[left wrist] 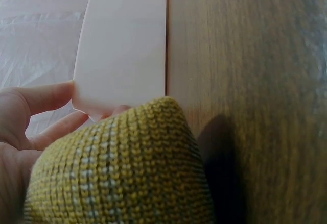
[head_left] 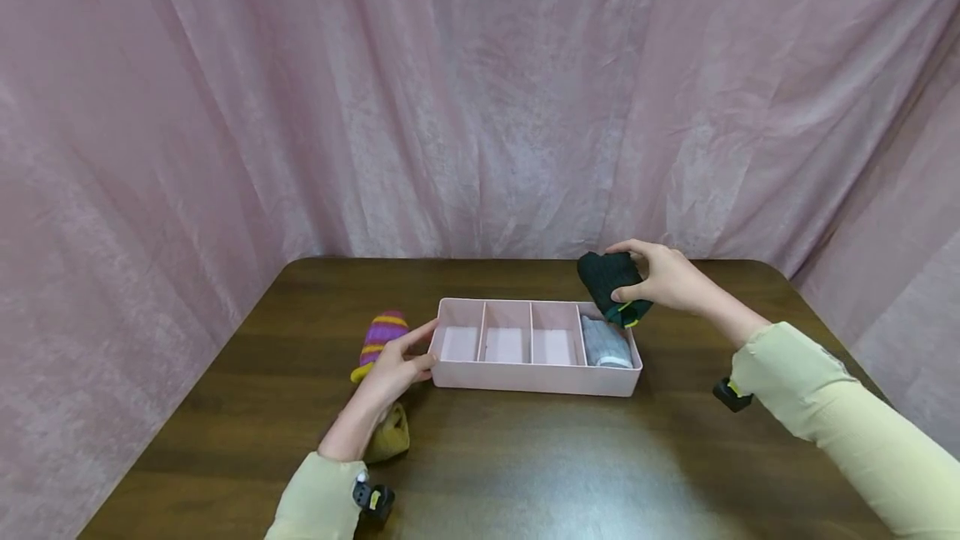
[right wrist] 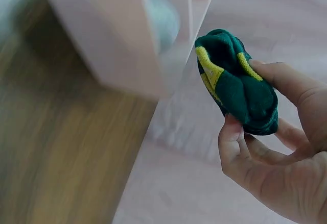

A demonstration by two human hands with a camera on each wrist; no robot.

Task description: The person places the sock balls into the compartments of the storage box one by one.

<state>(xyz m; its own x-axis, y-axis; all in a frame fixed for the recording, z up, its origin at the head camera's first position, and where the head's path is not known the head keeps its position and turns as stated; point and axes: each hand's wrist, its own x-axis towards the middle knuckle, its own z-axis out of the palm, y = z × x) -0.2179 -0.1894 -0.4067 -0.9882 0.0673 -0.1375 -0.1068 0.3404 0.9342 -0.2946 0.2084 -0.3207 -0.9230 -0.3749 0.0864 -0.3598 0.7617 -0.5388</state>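
Note:
My right hand (head_left: 663, 277) pinches a dark green rolled sock bundle (head_left: 611, 280) with yellow trim, held above the right end of a pale pink box (head_left: 532, 377). Thumb and fingertips press the bundle from both sides in the right wrist view. The box has several compartments in a row, and a grey-blue folded sock bundle (head_left: 604, 343) fills the rightmost. At the box's left end, my left hand (head_left: 393, 369) touches the end wall with extended thumb and fingers. A mustard knitted bundle (left wrist: 117, 168) lies under the left wrist, partly hidden by it in the head view.
A purple, yellow and red striped knitted bundle (head_left: 382, 342) lies just left of the box, partly behind the left hand. All of it stands on a dark wooden table (head_left: 525, 465). Pink curtains (head_left: 480, 107) hang behind and at the sides.

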